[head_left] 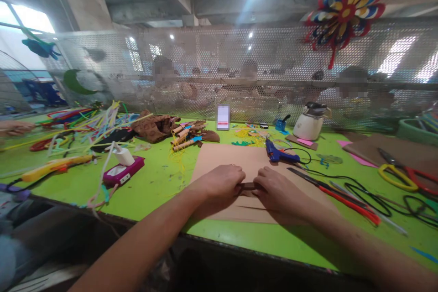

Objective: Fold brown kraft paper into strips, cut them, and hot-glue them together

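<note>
A small dark brown strip spans the gap between my two hands, low over a tan sheet on the green table. My left hand has its fingers closed on the strip's left end. At the other end my right hand pinches it, fingers curled. The strip's ends are hidden under my fingers, and its material is hard to make out. Just beyond my right hand a blue glue gun lies on the sheet. A red-handled cutter rests to the right of that hand.
Scissors with yellow and red handles lie at the right. A white kettle and a phone stand at the back. Left are a purple power strip, a yellow glue gun and a brown crumpled piece. Another person's hand shows far left.
</note>
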The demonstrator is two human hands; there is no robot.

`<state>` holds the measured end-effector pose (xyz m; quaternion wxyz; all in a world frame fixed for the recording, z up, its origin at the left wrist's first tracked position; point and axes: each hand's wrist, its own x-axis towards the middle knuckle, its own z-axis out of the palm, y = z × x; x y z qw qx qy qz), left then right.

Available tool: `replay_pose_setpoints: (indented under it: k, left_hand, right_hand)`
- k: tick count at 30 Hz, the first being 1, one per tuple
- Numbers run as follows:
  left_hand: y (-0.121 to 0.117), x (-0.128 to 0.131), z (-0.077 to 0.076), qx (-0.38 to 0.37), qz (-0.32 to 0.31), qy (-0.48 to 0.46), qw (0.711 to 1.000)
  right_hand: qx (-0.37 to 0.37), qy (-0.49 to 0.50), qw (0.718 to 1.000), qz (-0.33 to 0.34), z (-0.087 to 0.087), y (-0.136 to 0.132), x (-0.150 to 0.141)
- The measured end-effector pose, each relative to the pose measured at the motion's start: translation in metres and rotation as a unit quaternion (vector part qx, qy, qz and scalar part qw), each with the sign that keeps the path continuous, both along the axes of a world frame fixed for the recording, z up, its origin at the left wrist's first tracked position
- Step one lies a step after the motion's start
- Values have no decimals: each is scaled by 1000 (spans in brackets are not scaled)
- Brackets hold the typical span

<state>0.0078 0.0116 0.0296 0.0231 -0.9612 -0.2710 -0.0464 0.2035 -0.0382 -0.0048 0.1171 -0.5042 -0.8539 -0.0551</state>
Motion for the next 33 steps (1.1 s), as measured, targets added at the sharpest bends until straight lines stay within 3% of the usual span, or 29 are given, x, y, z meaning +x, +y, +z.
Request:
replay_pose_setpoints:
  k: [4, 14, 20, 25, 28, 33]
  left_hand:
    - [-2, -4, 0, -10, 15, -6, 1000]
    - [0, -10, -2, -23, 20, -4, 1000]
    - [-3, -10, 1, -43, 49, -67, 996]
    - [1, -7, 4, -122, -38, -122, 984]
    - [7, -5, 5, -270, 1, -165, 948]
    - [9, 1, -2, -514, 28, -251, 820]
  right_hand:
    - [14, 28, 999, 37, -7, 3, -4]
    - [-14, 107, 990, 91, 5, -13, 6]
    - [21, 78, 996, 46, -7, -7, 9]
    - [65, -24, 993, 91, -3, -8, 5]
    - [98, -42, 989, 103, 0, -9, 1]
    - [106, 15, 989, 99, 8, -13, 0]
